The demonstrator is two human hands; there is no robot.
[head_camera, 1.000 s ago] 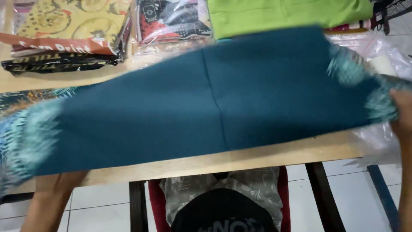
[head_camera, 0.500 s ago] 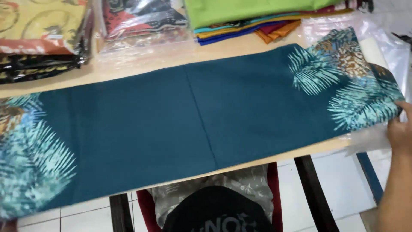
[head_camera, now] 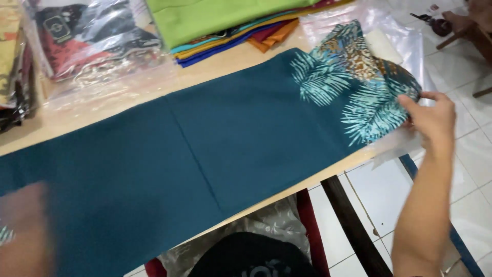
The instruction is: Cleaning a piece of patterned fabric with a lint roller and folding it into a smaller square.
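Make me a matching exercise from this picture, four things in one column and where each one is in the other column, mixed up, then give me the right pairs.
Things
1. teal cloth
2. lime green fabric
3. right hand
4. left hand

Places
A. top of the coloured stack at the far edge of the wooden table
B. blurred, on the near left part of the cloth
C. spread lengthwise across the table
D. pinching the leaf-printed end of the cloth, at the right

Pairs: 1-C, 2-A, 3-D, 4-B
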